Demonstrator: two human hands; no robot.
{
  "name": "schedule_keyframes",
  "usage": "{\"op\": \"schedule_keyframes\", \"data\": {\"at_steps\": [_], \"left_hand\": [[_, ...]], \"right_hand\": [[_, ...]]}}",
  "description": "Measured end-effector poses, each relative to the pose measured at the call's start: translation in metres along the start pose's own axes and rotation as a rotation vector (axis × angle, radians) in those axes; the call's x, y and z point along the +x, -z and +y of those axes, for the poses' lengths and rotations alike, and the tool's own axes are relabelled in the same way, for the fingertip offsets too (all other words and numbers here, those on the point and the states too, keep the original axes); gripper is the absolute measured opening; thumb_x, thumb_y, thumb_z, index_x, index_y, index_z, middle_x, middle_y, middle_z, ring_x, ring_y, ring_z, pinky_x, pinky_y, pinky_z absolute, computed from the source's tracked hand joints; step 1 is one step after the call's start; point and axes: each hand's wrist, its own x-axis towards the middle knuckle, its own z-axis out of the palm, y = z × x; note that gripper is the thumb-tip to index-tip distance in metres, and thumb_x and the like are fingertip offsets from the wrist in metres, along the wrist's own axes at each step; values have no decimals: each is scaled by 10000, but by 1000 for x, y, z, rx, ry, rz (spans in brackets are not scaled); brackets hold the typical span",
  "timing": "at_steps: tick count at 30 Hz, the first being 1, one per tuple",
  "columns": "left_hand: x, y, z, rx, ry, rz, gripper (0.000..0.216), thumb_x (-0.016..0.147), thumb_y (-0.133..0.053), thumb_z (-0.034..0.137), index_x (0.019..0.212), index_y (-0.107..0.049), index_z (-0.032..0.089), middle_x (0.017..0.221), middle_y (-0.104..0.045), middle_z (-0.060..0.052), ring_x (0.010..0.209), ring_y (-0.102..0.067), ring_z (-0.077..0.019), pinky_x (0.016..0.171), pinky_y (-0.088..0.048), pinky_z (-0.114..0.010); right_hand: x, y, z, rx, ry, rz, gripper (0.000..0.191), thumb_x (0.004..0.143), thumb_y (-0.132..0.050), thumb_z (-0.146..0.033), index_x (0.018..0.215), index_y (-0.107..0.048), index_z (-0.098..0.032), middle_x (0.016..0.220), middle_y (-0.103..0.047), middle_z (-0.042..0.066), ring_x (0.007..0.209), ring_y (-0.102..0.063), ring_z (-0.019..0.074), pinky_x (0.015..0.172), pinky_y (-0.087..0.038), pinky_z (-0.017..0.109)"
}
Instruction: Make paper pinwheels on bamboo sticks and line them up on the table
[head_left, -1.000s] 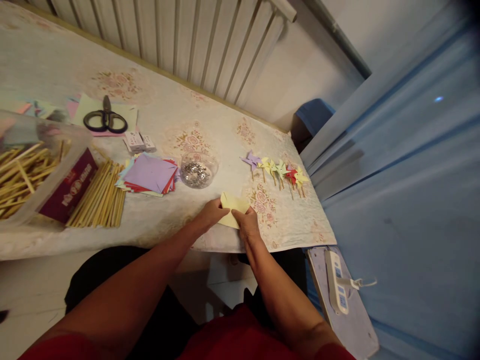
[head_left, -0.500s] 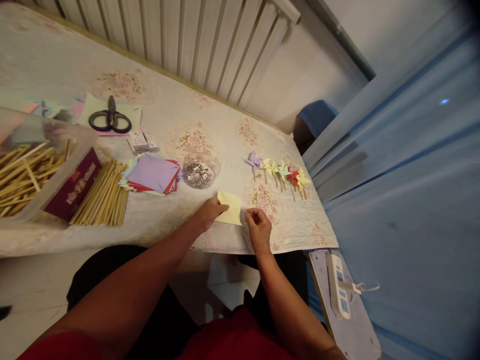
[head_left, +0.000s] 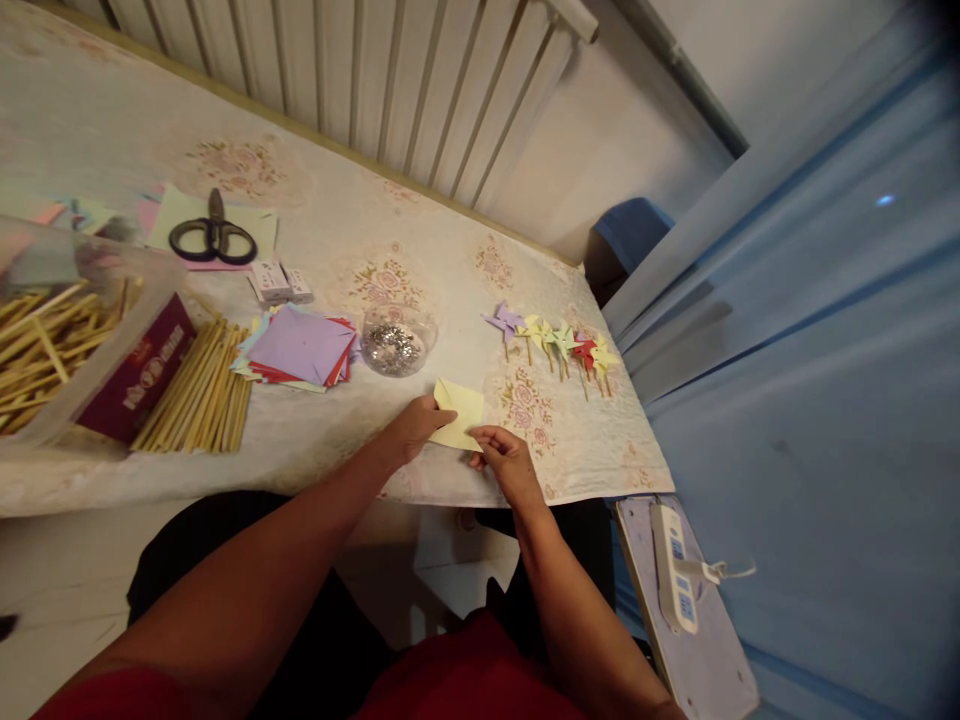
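Observation:
A pale yellow square of paper (head_left: 463, 408) is held over the front part of the table. My left hand (head_left: 417, 425) is closed on its left edge, the thumb lying on top. At the lower right corner, the fingers of my right hand (head_left: 507, 462) pinch the same paper. A clear round dish of small metal pins (head_left: 396, 343) stands just behind the left hand. Left of that dish lies a stack of coloured paper squares (head_left: 302, 346), a purple one on top.
Several finished paper pinwheels (head_left: 562, 343) on sticks lie at the right. Black-handled scissors (head_left: 214, 235), small white boxes (head_left: 279, 282), a bundle of wooden sticks (head_left: 202, 395) and a plastic bin (head_left: 161, 300) of sticks are at the left. A power strip (head_left: 676, 570) rests beside the table.
My right hand has moved left onto the yellow paper and now pinches its lower right corner. The left hand keeps its hold in the same place.

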Motion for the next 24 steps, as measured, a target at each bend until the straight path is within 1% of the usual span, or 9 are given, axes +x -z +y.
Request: {"op": "schedule_keyframes", "data": {"at_steps": [5,8,10,13,17,24], "left_hand": [[0,0,-1,20,-8,-44,383,624,-659,234,989,-666,117,808,-715,-58,689,-622,-165,641,-471,-254],[1,0,-3,34,-29,-74,403,625,-655,252,1004,-660,116,794,-707,-55,658,-600,-153,619,-457,-249],[2,0,-4,52,-42,-79,398,624,-654,260,996,-661,116,788,-704,-50,644,-589,-146,610,-448,-245],[1,-1,-4,83,-54,-69,377,630,-653,262,977,-669,116,790,-705,-39,638,-584,-139,604,-437,-238],[2,-1,-6,91,-53,-62,378,626,-663,259,972,-676,108,771,-709,-36,622,-585,-141,588,-429,-238],[3,-3,-6,82,-55,-50,360,626,-660,231,961,-687,104,782,-716,-44,650,-605,-156,624,-448,-256]], "right_hand": [[2,-5,-3,50,-7,-38,224,713,-728,-295,912,-726,-192,610,-682,-14,538,-609,126,531,-444,225],[4,-9,-5,61,4,-25,195,739,-706,-326,877,-715,-187,693,-715,7,534,-612,118,507,-443,218],[5,-12,-6,43,6,3,182,755,-690,-351,830,-702,-185,705,-721,14,516,-599,112,489,-438,215],[8,-14,-5,16,-1,56,178,749,-685,-359,762,-672,-182,650,-702,5,475,-566,101,453,-403,206],[12,-18,-3,36,-18,134,177,706,-706,-340,716,-622,-184,575,-668,-20,428,-536,93,417,-350,198],[15,-25,-5,-19,-56,221,175,692,-687,-341,670,-592,-195,494,-607,-52,376,-468,87,400,-315,206]]}}
